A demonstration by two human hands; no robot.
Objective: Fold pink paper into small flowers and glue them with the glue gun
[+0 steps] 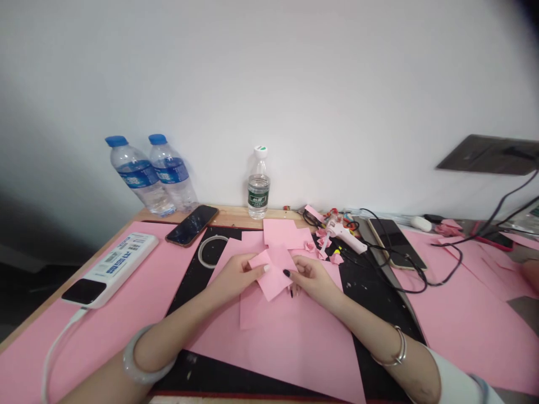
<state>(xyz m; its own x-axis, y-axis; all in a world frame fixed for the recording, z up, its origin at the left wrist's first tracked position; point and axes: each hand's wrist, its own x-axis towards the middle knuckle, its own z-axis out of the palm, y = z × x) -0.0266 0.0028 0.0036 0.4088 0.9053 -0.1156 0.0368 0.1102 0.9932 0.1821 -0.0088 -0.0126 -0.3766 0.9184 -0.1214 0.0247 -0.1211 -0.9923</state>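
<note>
A small square of pink paper [275,275] is held up between my two hands, above larger pink sheets. My left hand [244,274] pinches its left edge, thumb on top. At its right edge my right hand [309,278] grips with thumb in front and fingers curled behind. Under the hands lies a big pink sheet [286,348] on a black mat [227,373]. More cut pink squares [280,230] rest just beyond the paper. Small folded pink paper flowers [310,247] sit beyond my right hand.
A pink glue gun [343,233] with black cables lies at back right, near a phone [396,244]. Another phone [192,225], a white power strip [113,269] and a tape ring [213,251] are left. Water bottles [258,191] stand by the wall. Part of another person's hand [531,274] shows far right.
</note>
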